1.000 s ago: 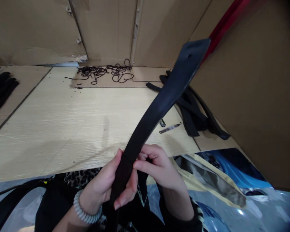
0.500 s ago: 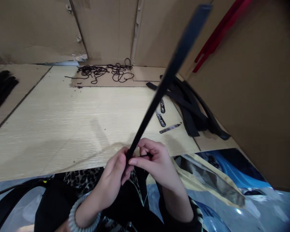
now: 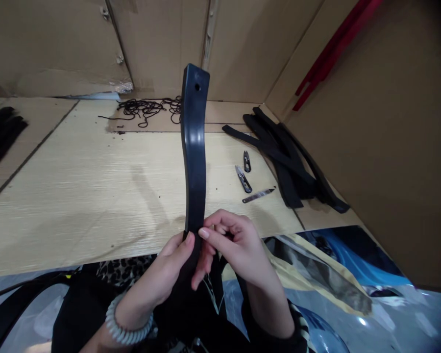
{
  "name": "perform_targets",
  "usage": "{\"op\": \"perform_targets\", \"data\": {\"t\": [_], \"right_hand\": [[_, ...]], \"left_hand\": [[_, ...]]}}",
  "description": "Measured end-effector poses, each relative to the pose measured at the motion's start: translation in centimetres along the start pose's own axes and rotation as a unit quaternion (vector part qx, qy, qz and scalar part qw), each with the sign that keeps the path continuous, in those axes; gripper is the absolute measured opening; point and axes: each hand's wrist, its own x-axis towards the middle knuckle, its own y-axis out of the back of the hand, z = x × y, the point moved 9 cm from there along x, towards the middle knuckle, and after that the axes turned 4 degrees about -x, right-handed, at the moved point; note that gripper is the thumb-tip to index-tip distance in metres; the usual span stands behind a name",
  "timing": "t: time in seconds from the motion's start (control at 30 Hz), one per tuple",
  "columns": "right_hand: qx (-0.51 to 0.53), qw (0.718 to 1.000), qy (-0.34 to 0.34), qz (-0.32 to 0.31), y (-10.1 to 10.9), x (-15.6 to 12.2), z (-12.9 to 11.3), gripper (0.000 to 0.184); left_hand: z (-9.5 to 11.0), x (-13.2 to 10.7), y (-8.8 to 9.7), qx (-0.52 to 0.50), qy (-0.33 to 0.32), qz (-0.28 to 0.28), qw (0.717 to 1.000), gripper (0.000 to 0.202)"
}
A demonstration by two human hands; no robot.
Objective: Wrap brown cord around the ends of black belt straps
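Observation:
A long black strip [image 3: 195, 157], smooth and slightly curved, stands almost upright in front of me with its broad face towards me. A small round hole shows near its top end. My left hand [image 3: 174, 262] is wrapped round the lower part, thumb on the front face and fingers behind. At the strip's right edge, just above that grip, my right hand [image 3: 238, 242] pinches with thumb and fingers. Whether anything else lies within the right fingers is hidden. The strip's lower end blends into my dark clothing.
Two thread snips [image 3: 243, 179] and a thin pointed blade [image 3: 259, 195] lie right of the strip. Behind them is a pile of black strips [image 3: 284, 157]. Tangled black cord [image 3: 143, 108] rests at the back, by the cardboard wall [image 3: 161, 49]. More dark pieces [image 3: 2, 132] are far left.
The strip has swung from leaning right to nearly upright and turned from its narrow edge to its broad face. Both hands stay at its lower part.

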Motion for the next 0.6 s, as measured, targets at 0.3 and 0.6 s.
{"op": "perform_targets", "data": {"t": [0.3,0.6], "right_hand": [[-0.003,1.000,-0.006,-0.019,-0.2,-0.3,-0.2,0.015],[0.075,0.988,0.011,-0.137,-1.7,1.0,1.1,0.031]], "left_hand": [[1.6,-1.1,1.2,0.069,-0.115,0.100,0.986,0.037],[-1.2,-0.9,-2.3,-0.198,0.054,-0.182,0.962,0.048]]}}
